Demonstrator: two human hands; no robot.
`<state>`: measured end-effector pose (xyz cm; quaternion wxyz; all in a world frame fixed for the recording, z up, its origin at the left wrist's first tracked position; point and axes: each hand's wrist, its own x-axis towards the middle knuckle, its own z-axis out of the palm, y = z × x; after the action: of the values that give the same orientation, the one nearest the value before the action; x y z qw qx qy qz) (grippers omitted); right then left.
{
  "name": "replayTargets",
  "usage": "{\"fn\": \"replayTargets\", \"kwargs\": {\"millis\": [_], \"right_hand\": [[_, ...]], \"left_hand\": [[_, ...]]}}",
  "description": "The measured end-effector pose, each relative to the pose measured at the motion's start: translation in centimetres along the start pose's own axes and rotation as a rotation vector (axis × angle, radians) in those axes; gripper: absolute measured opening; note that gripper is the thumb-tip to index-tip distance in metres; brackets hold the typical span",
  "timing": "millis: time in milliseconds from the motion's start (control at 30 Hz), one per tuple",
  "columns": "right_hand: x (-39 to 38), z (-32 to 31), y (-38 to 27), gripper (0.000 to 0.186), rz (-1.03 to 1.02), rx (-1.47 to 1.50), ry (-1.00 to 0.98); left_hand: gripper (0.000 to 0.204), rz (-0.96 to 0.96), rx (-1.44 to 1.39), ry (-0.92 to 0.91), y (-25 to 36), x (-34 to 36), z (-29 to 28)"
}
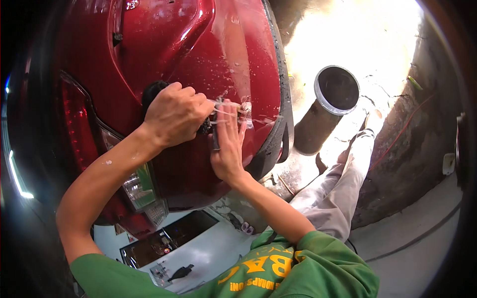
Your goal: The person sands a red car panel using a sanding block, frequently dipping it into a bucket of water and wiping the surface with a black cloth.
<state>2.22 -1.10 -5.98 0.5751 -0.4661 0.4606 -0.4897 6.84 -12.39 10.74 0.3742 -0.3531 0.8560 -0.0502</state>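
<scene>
By the wet, glossy red car bodywork [194, 64], our left fist [176, 114] grips a dark bundle [153, 93] beside our flat right hand [229, 144].

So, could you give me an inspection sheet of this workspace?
Surface: red car panel, wet with droplets.
Job's things: black, bunched thing in the left hand; dark flat piece beside the right hand.
Clutter: tall dark cylinder with a pale rim, on the floor.
Hands: left clenched; right flat, fingers extended, grip unclear.
Cables: thin red line, possibly a cable.
Surroundings: bright sunlight, cracked floor.
</scene>
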Motion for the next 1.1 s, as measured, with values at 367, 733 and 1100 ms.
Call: {"fn": "replayTargets", "kwargs": {"millis": [367,733,1100], "right_hand": [[-1.6,-0.5,0.0,0.069,-0.29,0.072,-0.067],[14.0,-0.8,3.1,0.05,-0.226,0.065,0.164],[13.6,-6.5,3.8,0.032,-0.045,-0.04,0.286]], "left_hand": [[0.037,-0.747,0.563,0.504,-17.1,-8.8,-13.1],[0.027,-0.911,0.32,0.802,-17.0,-8.9,-10.1],[0.028,-0.584,0.015,0.905,-19.4,-10.2,-10.3]]}}
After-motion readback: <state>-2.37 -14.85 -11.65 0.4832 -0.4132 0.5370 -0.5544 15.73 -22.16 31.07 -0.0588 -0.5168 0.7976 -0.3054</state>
